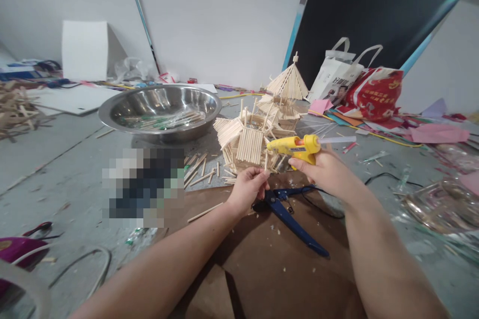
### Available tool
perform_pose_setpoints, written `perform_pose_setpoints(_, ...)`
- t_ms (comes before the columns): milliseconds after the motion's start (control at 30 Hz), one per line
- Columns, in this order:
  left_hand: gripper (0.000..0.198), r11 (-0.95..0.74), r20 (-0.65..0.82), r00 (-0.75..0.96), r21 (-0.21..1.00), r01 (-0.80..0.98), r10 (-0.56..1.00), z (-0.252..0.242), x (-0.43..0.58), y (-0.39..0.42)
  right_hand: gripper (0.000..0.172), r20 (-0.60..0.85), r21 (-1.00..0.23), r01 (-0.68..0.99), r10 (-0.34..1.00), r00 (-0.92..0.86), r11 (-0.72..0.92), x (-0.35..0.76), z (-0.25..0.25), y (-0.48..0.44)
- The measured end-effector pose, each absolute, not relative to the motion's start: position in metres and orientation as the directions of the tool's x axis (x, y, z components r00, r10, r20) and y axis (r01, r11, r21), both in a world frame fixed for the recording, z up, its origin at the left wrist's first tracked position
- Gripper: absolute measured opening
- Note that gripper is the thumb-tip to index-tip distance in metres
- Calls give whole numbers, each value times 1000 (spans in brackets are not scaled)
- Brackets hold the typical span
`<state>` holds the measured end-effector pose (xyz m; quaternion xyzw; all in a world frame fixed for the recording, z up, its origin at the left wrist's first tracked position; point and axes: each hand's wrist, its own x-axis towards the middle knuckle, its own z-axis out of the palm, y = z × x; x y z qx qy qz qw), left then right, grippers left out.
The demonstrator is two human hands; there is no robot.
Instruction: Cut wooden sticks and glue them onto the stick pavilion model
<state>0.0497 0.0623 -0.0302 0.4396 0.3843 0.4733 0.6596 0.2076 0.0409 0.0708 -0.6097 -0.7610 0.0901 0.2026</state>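
My right hand (325, 172) grips a yellow glue gun (295, 147), its nozzle pointing left at the upper end of a thin wooden stick (266, 159). My left hand (247, 188) pinches that stick upright, close against a model building (258, 129) made of wooden sticks, with a pointed roof at the back. Blue-handled cutters (290, 212) lie on brown cardboard (284, 269) just below both hands.
A steel bowl (160, 109) with sticks in it stands to the left of the model. Loose sticks (198, 167) lie scattered before it. Bags (359, 84) and coloured paper (437, 133) lie at the right, and a black cable (385, 177) runs from the gun.
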Motion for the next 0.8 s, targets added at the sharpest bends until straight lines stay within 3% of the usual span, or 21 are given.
perform_pose_setpoints(300, 25, 146, -83, 225, 949, -280, 971, -29, 50, 62, 34, 214, -425, 878, 967, -138, 219, 206, 67, 45)
perform_pose_setpoints(533, 27, 107, -64, 159, 955, -277, 985, -30, 52, 57, 37, 203, -528, 832, 977, -70, 169, 208, 77, 40)
perform_pose_setpoints(800, 24, 95, -73, 100, 967, -238, 992, -26, 53, 52, 38, 237, -523, 832, 969, -68, 186, 210, 74, 43)
